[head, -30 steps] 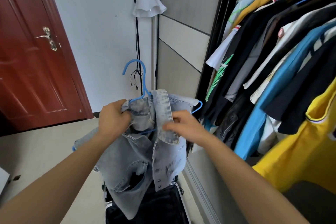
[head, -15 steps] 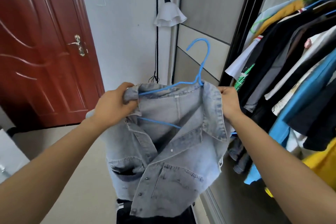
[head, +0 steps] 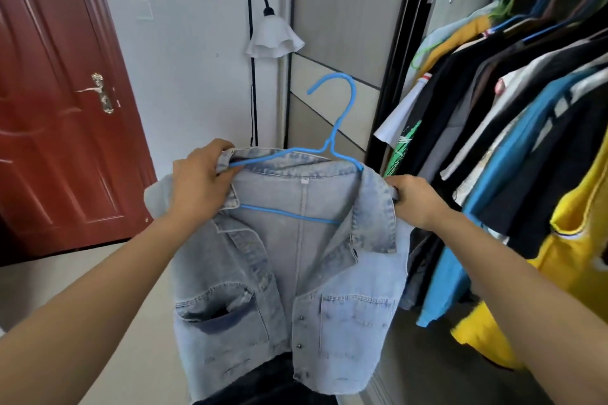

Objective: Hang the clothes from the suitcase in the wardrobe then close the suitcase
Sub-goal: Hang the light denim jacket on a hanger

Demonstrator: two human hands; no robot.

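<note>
- Wardrobe (head: 406, 59): open at right, rail crowded; jacket not yet hung.
- Denim jacket (head: 296, 273): on its hanger, held up just left of wardrobe.
- Blue hanger (head: 342, 115): hook free.
- Left hand (head: 197, 187), right hand (head: 414, 204): each pinching a shoulder edge.
- Remaining: hanging, closing suitcase.

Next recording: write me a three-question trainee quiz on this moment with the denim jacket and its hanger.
1. Multiple choice: where is the hook of the blue wire hanger that sits inside the pale blue denim jacket? A) hooked over a rail B) free in the air above the collar C) tucked under the collar
2. True or false: the left hand grips the jacket's collar beside the hanger's arm.
3. Fill in: the right hand grips the jacket's other shoulder edge, and the hung clothes in the open wardrobe lie to the jacket's ___.
Key: 1 B; 2 true; 3 right.
</note>
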